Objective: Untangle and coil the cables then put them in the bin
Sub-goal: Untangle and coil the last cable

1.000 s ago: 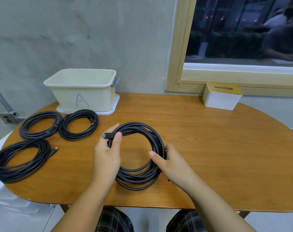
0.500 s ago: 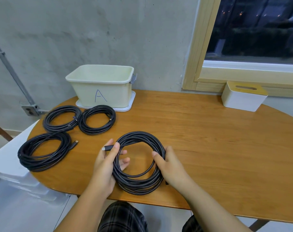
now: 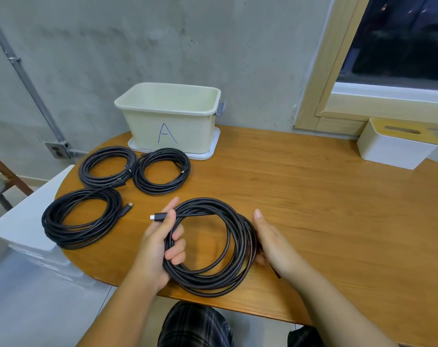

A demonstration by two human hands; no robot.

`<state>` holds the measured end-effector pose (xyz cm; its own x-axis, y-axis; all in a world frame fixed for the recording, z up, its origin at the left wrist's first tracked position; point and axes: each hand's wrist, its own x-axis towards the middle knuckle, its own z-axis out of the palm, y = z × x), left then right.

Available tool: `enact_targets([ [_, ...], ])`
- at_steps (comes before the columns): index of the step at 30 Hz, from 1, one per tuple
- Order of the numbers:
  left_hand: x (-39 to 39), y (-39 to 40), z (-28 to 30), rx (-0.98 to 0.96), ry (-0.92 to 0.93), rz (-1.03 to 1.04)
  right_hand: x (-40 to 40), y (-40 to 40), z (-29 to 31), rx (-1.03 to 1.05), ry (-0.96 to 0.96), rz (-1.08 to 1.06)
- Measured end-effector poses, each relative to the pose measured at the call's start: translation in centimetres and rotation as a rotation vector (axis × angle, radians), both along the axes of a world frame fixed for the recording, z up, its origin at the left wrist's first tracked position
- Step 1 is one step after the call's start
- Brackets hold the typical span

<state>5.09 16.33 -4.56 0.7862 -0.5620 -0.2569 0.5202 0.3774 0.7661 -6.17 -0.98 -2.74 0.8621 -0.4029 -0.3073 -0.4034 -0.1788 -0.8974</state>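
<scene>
Coiling done: left hand (image 3: 155, 242) fingers grip black round cable coil (image 3: 213, 249), right hand (image 3: 270, 240) flat against it (three coils wait); next, lift into cream plastic bin (image 3: 170, 116).

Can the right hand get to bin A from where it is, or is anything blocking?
Probably yes. The right hand rests open against the held coil; bare table lies between it and bin A, whose top is open. The other coils sit further left.
</scene>
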Motion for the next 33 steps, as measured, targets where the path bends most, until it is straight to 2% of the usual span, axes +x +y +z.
enact_targets([
  [4,1.4,0.7,0.3,0.033,-0.031,-0.076,0.3,-2.0,0.0,0.051,-0.002,0.033],
  [7,2.6,1.3,0.6,0.079,-0.069,-0.183,0.2,-3.8,0.5,-0.155,0.033,0.087],
  [9,3.0,1.6,0.6,0.144,-0.146,-0.226,0.0,-4.7,0.7,-0.221,0.023,0.094],
  [13,3.0,0.6,0.3,0.237,-0.228,-0.139,0.0,-5.1,0.8,-0.234,-0.02,0.026],
  [16,2.8,-0.2,0.1,0.28,-0.274,-0.034,0.1,-4.3,0.8,-0.069,-0.004,-0.005],
  [19,2.4,-0.7,0.2,0.325,-0.304,0.031,0.0,-3.4,1.3,0.241,0.036,-0.041],
  [22,1.7,-1.3,0.3,0.353,-0.346,0.091,0.2,-2.6,1.9,0.565,-0.005,-0.088],
  [25,0.9,-2.0,0.6,0.366,-0.382,0.147,0.3,-2.0,2.4,0.681,-0.075,-0.134],
  [28,-0.1,-2.7,1.0,0.338,-0.377,0.185,0.5,-1.7,2.3,0.555,-0.119,-0.168],
  [31,-1.0,-3.3,1.4,0.282,-0.354,0.177,0.4,-1.5,1.5,0.127,-0.069,-0.14],
  [33,-1.5,-3.5,1.6,0.255,-0.347,0.147,0.2,-1.6,0.9,-0.077,-0.049,-0.161],
])
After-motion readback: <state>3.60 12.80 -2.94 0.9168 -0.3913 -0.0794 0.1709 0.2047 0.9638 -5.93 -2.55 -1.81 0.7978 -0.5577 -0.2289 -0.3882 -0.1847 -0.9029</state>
